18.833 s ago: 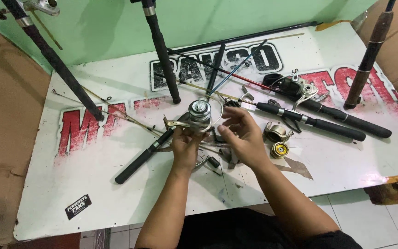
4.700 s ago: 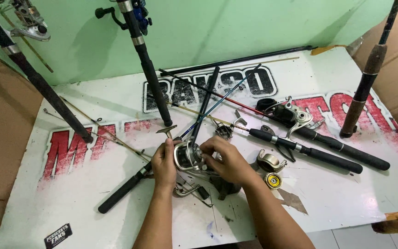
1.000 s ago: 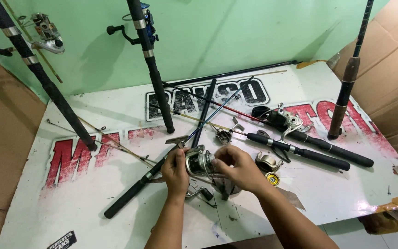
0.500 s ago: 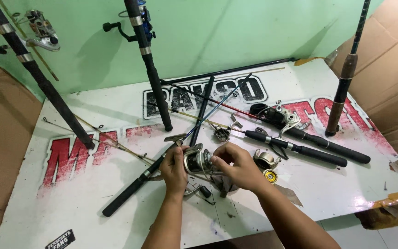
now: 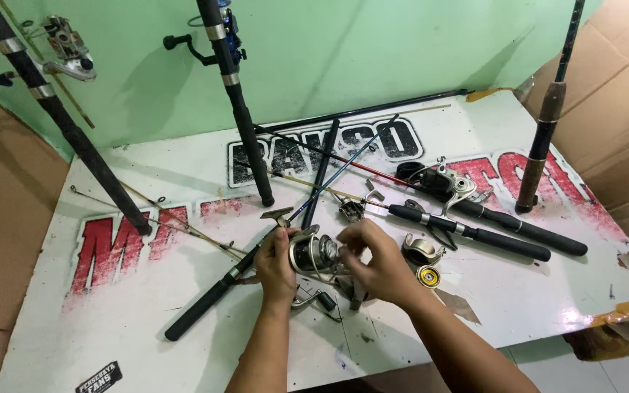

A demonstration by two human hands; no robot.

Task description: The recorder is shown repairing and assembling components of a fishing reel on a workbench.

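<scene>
Fingers [image 5: 354, 236] of the right hand [image 5: 376, 263] pinch the front of a silver spinning reel [image 5: 314, 253], while the left hand [image 5: 277, 263] closes around its rear, thumb over the body. Both hands have hold of the reel, which is raised just above a white printed board [image 5: 132, 306] serving as a worktop. Just left of the reel, a black rod handle [image 5: 205, 309] slants away toward the board's near edge. To the reel's right sit a loose spool with a yellow centre [image 5: 426, 275] and, beyond it, two black-gripped rods [image 5: 504, 233], one carrying a second reel [image 5: 453, 185]. Upright rods [image 5: 238, 109] lean on the green wall [image 5: 365, 51] behind. Exactly what the right fingertips grip is too small to tell. The work looks best served by a steady left-hand grip so the reel cannot twist, with small fingertip turns on the right and any loosened part kept over the board.
</scene>
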